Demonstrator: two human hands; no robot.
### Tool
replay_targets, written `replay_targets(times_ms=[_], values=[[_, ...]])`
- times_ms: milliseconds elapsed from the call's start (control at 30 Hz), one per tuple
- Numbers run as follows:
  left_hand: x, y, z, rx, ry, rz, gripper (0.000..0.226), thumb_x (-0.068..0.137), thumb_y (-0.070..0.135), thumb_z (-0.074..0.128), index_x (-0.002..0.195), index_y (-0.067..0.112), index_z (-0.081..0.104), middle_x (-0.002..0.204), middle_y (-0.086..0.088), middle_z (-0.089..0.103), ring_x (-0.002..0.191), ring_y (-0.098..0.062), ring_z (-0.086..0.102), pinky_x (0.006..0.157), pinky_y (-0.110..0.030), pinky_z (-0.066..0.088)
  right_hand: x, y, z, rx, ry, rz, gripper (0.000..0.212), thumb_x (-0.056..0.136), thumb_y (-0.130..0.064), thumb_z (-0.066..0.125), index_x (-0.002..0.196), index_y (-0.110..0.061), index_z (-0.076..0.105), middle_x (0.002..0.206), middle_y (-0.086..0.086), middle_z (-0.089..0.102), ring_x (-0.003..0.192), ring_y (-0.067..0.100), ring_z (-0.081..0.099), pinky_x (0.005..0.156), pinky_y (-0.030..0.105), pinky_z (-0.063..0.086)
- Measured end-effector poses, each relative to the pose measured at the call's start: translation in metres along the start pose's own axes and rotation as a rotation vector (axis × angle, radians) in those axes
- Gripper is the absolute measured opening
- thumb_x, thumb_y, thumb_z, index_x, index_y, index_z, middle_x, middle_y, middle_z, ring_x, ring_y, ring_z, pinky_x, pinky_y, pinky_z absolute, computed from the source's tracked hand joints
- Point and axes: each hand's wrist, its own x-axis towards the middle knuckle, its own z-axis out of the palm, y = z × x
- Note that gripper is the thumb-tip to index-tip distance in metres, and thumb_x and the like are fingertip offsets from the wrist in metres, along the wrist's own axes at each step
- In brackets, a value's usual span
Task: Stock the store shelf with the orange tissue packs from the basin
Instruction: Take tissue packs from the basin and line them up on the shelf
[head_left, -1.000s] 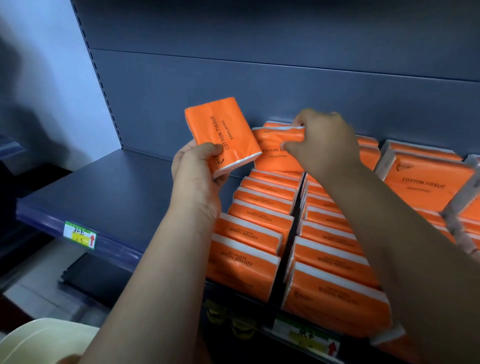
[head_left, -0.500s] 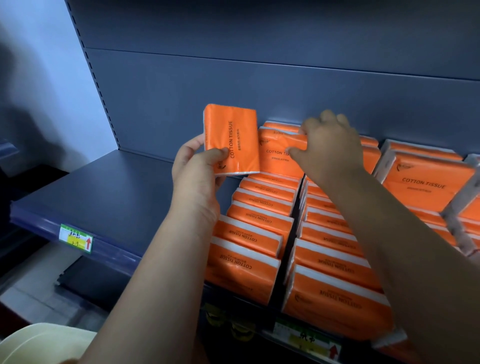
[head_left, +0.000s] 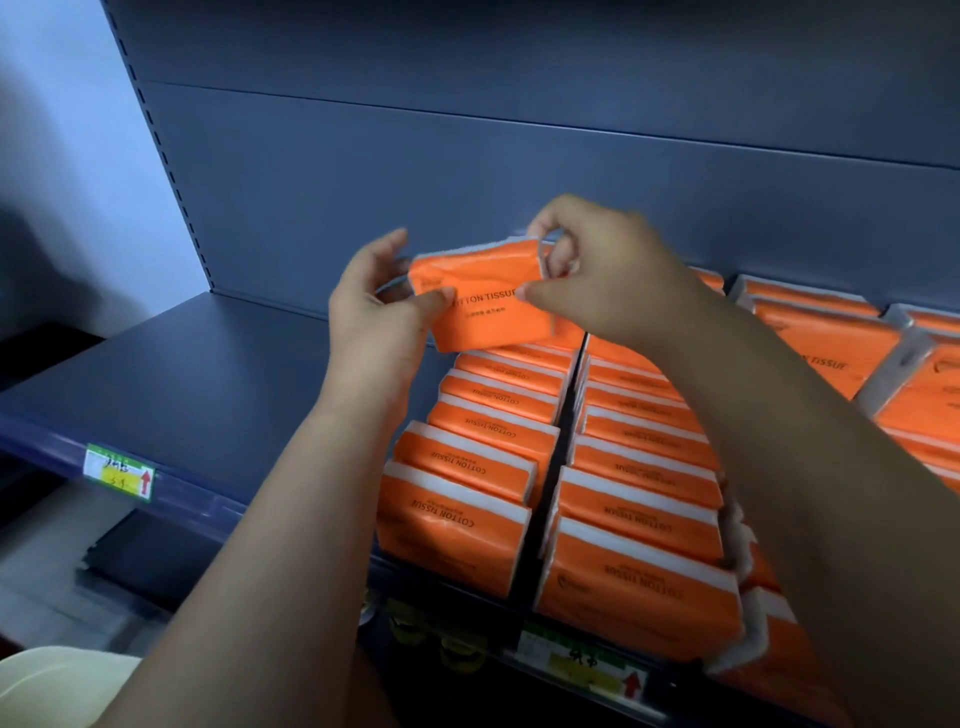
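My left hand (head_left: 374, 322) and right hand (head_left: 608, 280) pinch one tissue pack (head_left: 483, 306) at the back of the shelf (head_left: 208, 384). Toward the shelf's front, other packs (head_left: 457, 525) stand in rows.

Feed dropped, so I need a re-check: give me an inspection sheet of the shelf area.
Surface: dark shelf, orange packs cover its right part.
Job's things: held pack over the back of the left row; stocked rows; cream basin, only its rim showing, bottom left.
Clutter: nothing seen.
Grippers: left hand grips the held pack's left end; right hand pinches its right end.
Cables: nothing seen.
Surroundings: price tags on the shelf edge; blue back panel.
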Motion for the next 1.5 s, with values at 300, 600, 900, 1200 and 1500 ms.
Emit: replay_targets(times_ms=[300,600,900,1200,1500], values=[[-0.004,-0.008,0.015,0.178,-0.189,-0.114,0.032,0.097,0.012,0.067,0.127,0.026,0.068,0.104,0.013,0.071,0.077,0.008,0.070,0.065,-0.011,0.052,-0.009,0.026,0.006,-0.106,0.062,0.169,0.035,0.074,-0.022,0.085,0.099,-0.017,0.062,0.075,-0.010,0.064,0.077,0.016,0.064,0.064,0.026,0.045],[-0.006,-0.011,0.021,0.254,-0.218,-0.137,0.043,0.096,0.019,0.068,0.137,0.031,0.059,0.119,0.019,0.068,0.085,0.006,0.071,0.064,-0.011,0.052,-0.019,0.022,0.018,-0.446,0.096,0.206,0.036,0.079,-0.027,0.074,0.111,-0.016,0.065,0.108,0.005,0.057,0.091,0.031,0.062,0.064,0.032,0.042],[-0.036,0.001,0.008,0.928,-0.150,0.292,0.071,0.096,0.045,0.054,0.156,0.010,0.038,0.150,-0.010,0.053,0.141,-0.028,0.047,0.115,-0.046,0.039,-0.041,-0.001,0.025,-0.515,0.185,-0.105,0.055,0.095,-0.048,0.046,0.133,-0.011,0.059,0.129,0.010,0.060,0.128,0.034,0.050,0.103,0.047,0.045],[-0.101,0.041,-0.100,1.408,0.141,0.172,0.075,0.101,0.061,0.032,0.158,0.012,0.034,0.160,-0.009,0.042,0.152,-0.034,0.029,0.121,-0.054,0.024,-0.092,-0.119,0.087,-0.119,-0.047,-0.164,0.063,0.105,-0.051,0.036,0.154,-0.013,0.041,0.158,0.006,0.045,0.151,0.025,0.032,0.122,0.038,0.027],[-0.242,0.031,-0.289,1.595,0.245,-0.245,0.071,0.101,0.065,0.026,0.158,0.023,0.033,0.162,-0.003,0.040,0.154,-0.030,0.027,0.123,-0.051,0.028,-0.177,-0.269,0.173,0.033,-0.312,-0.348,0.067,0.103,-0.056,0.033,0.158,-0.018,0.031,0.166,0.004,0.029,0.155,0.025,0.018,0.125,0.041,0.020]])
